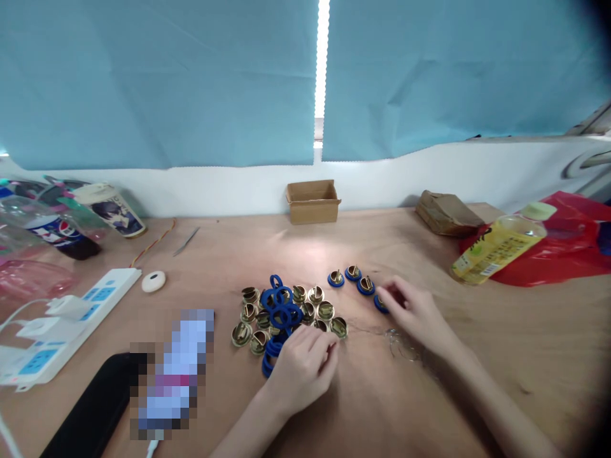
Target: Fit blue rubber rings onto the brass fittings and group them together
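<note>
While the right hand [417, 315] reaches out over the table [477, 388], in the head view, its thumb and fingertips are at a round piece with a blue rim [380, 305]. They seem to touch it, but I cannot tell if they pinch it or just rest there. That piece lies at the far left of the hand, right by the fingertips. It is round, so it has no long way to point. The right hand is much nearer to it than the left. Three more blue-rimmed pieces [365, 285] sit just past it, up and to the left.

The left hand [305, 366] is curled, with its knuckles up. Its fingertips are tucked away, so I cannot tell if it holds something. It is next to a heap of blue rings [290, 312] and round gold pieces [325, 310]. The rings lie up and to the left of it, the nearest gold pieces just past its fingers. This hand is the closer one to the heap. Thin wire loops [398, 346] lie between the two hands, nearer the right.
</note>
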`<state>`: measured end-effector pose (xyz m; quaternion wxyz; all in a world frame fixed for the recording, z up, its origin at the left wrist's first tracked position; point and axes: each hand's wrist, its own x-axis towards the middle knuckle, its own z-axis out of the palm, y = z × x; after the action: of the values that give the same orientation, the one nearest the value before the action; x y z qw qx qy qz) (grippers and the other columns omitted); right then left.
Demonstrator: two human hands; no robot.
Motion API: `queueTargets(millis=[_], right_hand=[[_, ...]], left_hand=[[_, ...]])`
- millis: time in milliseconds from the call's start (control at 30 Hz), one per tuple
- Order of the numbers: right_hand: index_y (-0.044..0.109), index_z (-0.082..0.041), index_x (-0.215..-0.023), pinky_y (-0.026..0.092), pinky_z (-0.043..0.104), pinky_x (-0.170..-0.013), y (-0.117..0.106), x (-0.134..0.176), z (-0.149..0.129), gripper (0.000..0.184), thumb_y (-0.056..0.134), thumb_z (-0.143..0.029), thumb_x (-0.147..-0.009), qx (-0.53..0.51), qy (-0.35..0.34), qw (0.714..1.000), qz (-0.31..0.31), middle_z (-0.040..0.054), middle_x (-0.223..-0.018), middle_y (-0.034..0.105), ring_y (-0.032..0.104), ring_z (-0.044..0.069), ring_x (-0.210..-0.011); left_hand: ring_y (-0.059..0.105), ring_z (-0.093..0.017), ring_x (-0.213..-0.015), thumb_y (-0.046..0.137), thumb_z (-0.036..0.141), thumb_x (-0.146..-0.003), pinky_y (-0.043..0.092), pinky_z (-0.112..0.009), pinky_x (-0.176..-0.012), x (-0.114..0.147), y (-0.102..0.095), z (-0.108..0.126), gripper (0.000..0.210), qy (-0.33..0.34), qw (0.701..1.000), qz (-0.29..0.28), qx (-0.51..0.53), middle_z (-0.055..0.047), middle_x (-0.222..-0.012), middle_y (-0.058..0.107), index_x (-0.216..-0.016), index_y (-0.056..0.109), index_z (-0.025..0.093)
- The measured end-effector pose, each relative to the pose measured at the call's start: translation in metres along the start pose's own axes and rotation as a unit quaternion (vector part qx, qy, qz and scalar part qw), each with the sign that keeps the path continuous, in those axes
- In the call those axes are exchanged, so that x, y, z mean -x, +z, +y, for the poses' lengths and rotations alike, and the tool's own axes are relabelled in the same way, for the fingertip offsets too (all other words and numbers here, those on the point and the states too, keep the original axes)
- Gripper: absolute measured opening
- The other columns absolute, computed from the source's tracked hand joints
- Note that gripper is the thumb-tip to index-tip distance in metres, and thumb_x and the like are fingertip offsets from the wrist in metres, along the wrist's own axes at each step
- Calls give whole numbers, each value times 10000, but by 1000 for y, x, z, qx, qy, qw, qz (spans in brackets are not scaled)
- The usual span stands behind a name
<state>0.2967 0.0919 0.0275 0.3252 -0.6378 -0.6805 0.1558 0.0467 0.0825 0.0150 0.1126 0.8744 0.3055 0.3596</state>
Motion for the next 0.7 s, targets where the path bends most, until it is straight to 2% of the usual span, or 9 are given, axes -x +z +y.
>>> queueTargets(millis=[100, 200, 300, 400, 467, 533, 600, 633, 700], right_hand=[[534, -206, -876, 355, 269, -569, 26, 13, -25, 170, 456, -343, -939, -11, -102, 991, -81, 13, -700, 560, 503, 158, -589], [484, -211, -786, 321, 279, -574, 50, 24, -35, 176, 438, -272, -944, -4, -134, 984, -114, 26, -727, 549, 507, 170, -635], [434, -215, -720, 286, 273, -553, 58, 24, -37, 230, 428, -256, -946, -71, -101, 987, -100, -6, -658, 489, 453, 147, -586], [424, -211, -676, 249, 254, -510, 48, 19, -40, 307, 508, -373, -923, -222, -3, 972, -72, -49, -583, 384, 366, 116, -530], [460, -204, -699, 207, 235, -469, 41, 17, -45, 337, 569, -463, -884, -365, 80, 921, -105, -74, -553, 337, 298, 89, -481], [498, -197, -738, 150, 218, -435, 39, 19, -50, 348, 637, -502, -833, -503, 149, 836, -165, -95, -526, 321, 219, 59, -432], [530, -189, -765, 119, 206, -420, 41, 24, -55, 338, 700, -480, -793, -590, 199, 754, -210, -98, -523, 357, 188, 39, -416], [543, -184, -771, 117, 199, -418, 44, 27, -58, 327, 724, -456, -781, -615, 218, 724, -223, -94, -528, 383, 193, 33, -416], [562, -179, -783, 123, 184, -417, 50, 33, -61, 294, 743, -411, -781, -642, 245, 686, -240, -80, -541, 439, 207, 26, -419]], left_hand=[[560, -169, -652, 485, 83, -892, 449, -298, -628, 0, 0, 0, 132, -9, 1000, 1, 1, -41, -705, 617, -867, 596, 149], [571, -176, -658, 484, 88, -894, 459, -308, -632, 0, 0, 1, 131, -7, 1000, -9, 1, -46, -713, 628, -862, 595, 151], [580, -180, -675, 492, 91, -890, 475, -317, -650, 1, 0, 1, 118, -14, 1000, -7, 4, -46, -730, 633, -880, 587, 161], [604, -187, -742, 516, 80, -867, 503, -320, -692, 1, -1, 1, 122, -31, 999, 13, 21, -58, -809, 641, -931, 565, 171], [625, -202, -845, 559, 85, -838, 525, -324, -752, 1, -2, 0, 212, -37, 998, 32, 46, -85, -926, 645, -1032, 535, 169], [624, -217, -956, 613, 108, -813, 533, -329, -819, 2, -2, -2, 362, -38, 995, 49, 77, -113, -1036, 629, -1146, 481, 162], [617, -219, -1008, 654, 136, -808, 532, -327, -861, 3, -2, -4, 433, -39, 993, 50, 101, -116, -1080, 619, -1192, 458, 169], [618, -218, -1015, 671, 155, -809, 531, -326, -874, 3, -3, -4, 435, -39, 992, 45, 110, -112, -1083, 620, -1191, 464, 175], [626, -216, -1009, 694, 193, -811, 532, -323, -886, 5, -3, -6, 423, -37, 991, 31, 122, -101, -1077, 630, -1181, 488, 187]])
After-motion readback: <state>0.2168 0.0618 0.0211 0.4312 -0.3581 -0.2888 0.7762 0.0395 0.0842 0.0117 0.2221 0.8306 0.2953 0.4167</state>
